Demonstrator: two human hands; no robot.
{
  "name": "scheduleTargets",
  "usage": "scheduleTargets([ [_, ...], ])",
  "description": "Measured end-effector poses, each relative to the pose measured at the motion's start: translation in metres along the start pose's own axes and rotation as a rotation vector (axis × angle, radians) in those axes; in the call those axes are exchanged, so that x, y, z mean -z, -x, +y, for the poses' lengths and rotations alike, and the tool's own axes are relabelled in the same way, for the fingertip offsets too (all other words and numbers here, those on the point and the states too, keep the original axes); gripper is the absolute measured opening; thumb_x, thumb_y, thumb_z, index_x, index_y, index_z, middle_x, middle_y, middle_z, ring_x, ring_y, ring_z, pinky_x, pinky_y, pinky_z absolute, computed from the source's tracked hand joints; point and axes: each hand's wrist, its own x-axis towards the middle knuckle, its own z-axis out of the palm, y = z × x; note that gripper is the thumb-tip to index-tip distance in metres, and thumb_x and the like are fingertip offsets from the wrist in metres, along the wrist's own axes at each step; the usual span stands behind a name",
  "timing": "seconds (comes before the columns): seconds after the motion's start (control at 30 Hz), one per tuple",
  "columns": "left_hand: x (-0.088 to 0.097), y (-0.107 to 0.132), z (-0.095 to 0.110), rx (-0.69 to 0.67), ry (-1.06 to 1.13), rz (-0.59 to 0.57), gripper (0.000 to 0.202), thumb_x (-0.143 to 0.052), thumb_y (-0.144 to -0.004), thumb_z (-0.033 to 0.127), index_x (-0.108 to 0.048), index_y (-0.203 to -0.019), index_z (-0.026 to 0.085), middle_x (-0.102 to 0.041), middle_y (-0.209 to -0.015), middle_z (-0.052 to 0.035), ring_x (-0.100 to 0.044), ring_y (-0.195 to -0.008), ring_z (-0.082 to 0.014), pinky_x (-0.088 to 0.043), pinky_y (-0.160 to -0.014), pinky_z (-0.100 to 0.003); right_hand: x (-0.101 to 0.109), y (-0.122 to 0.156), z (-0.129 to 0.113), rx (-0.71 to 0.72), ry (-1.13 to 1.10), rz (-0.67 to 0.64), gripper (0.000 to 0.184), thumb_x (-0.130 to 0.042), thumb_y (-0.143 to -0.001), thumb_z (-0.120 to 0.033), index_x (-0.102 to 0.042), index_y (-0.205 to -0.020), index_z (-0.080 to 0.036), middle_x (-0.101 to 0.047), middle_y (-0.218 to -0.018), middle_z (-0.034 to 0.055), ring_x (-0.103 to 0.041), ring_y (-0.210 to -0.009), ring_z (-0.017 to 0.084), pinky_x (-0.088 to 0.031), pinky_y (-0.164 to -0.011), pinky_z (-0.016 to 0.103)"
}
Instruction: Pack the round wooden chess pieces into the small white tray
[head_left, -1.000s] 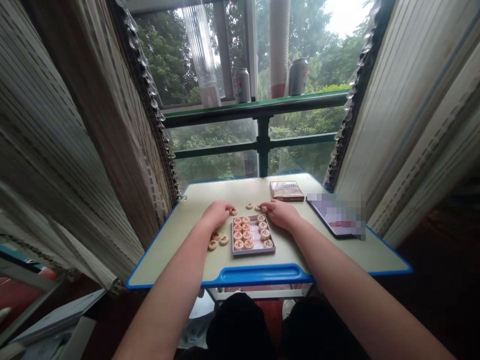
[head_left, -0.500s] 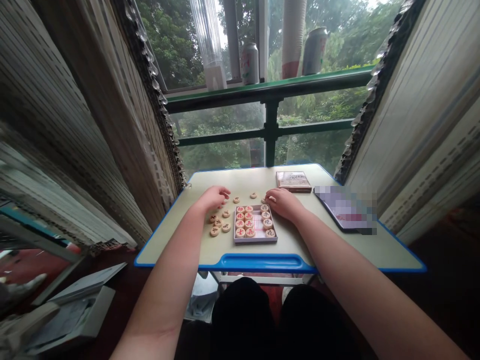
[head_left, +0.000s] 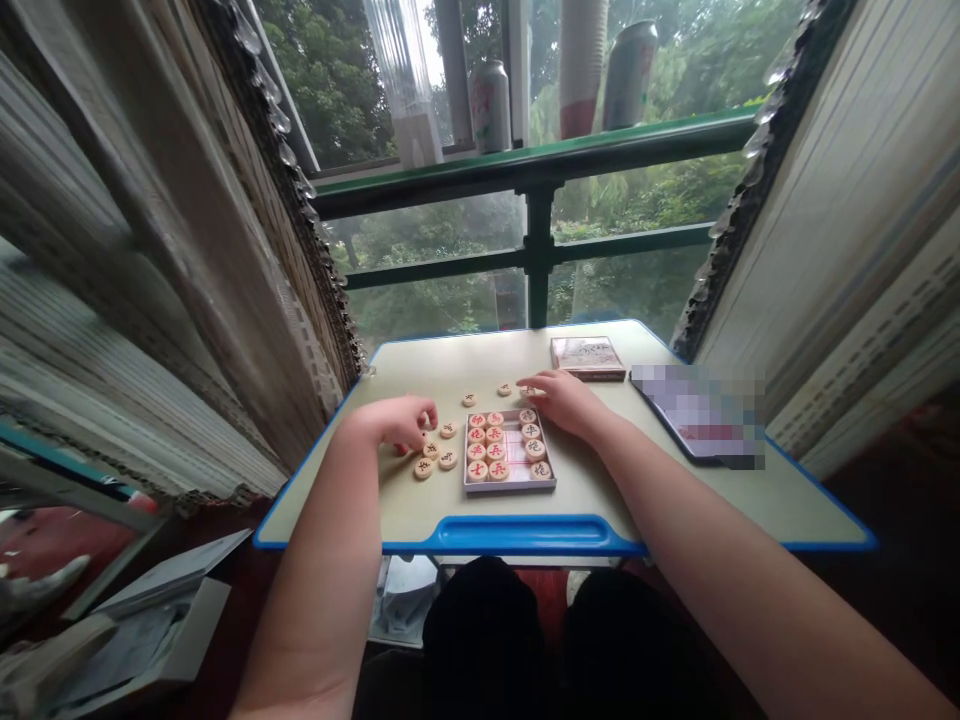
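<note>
Window-side surface (head_left: 420,515) carries a tray (head_left: 509,482) of discs. Left hand (head_left: 396,421), fingers curled, rests above loose discs (head_left: 436,458) at centre frame. Right hand (head_left: 564,398) lies flat, fingers extended, at the tray's upper right corner.

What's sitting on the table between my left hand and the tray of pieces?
Head view: three loose wooden pieces lie between the left hand and the tray, none touching its wall.

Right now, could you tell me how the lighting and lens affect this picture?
Head view: daylight through the window backlights the scene; wide lens bows the curtains; one patch on the table is pixelated; chess pieces stay readable.
</note>
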Motion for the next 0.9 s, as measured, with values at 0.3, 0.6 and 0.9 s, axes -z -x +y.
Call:
scheduleTargets([
  [0.3, 0.002, 0.002, 0.013, -0.170, 0.093, 0.260, 0.031, -0.055, -0.061, 0.020, -0.059, -0.092, 0.015, -0.064, -0.092, -0.0072, -0.060, -0.072, -0.0163, -0.045, -0.052, -0.020, 0.009, 0.007, -0.011, -0.049, -0.073, 0.135, 0.030, -0.045, -0.087, -0.028, -0.062, -0.111, -0.020, -0.058, -0.098, 0.0101, -0.055, -0.093, 0.022, -0.043, -0.083, 0.034],
  [0.6, -0.009, 0.001, 0.036, -0.400, 0.307, 0.347, 0.027, -0.061, -0.066, 0.027, -0.062, -0.090, 0.014, -0.063, -0.079, -0.0047, -0.058, -0.066, -0.0137, -0.044, -0.052, -0.022, 0.036, 0.020, -0.029, -0.034, -0.296, 0.012, 0.023, -0.053, -0.080, -0.029, -0.065, -0.097, -0.018, -0.058, -0.094, 0.0077, -0.056, -0.074, 0.015, -0.045, -0.070, 0.029],
  [0.9, -0.034, -0.012, 0.058, -0.746, 0.376, 0.478, 0.019, -0.062, -0.067, 0.022, -0.061, -0.085, 0.015, -0.059, -0.092, -0.0051, -0.058, -0.074, -0.0116, -0.050, -0.065, -0.023, 0.073, 0.040, -0.053, 0.076, -0.332, -0.493, 0.023, -0.061, -0.068, -0.026, -0.065, -0.089, -0.019, -0.062, -0.082, 0.0010, -0.050, -0.066, 0.012, -0.037, -0.057, 0.023],
])
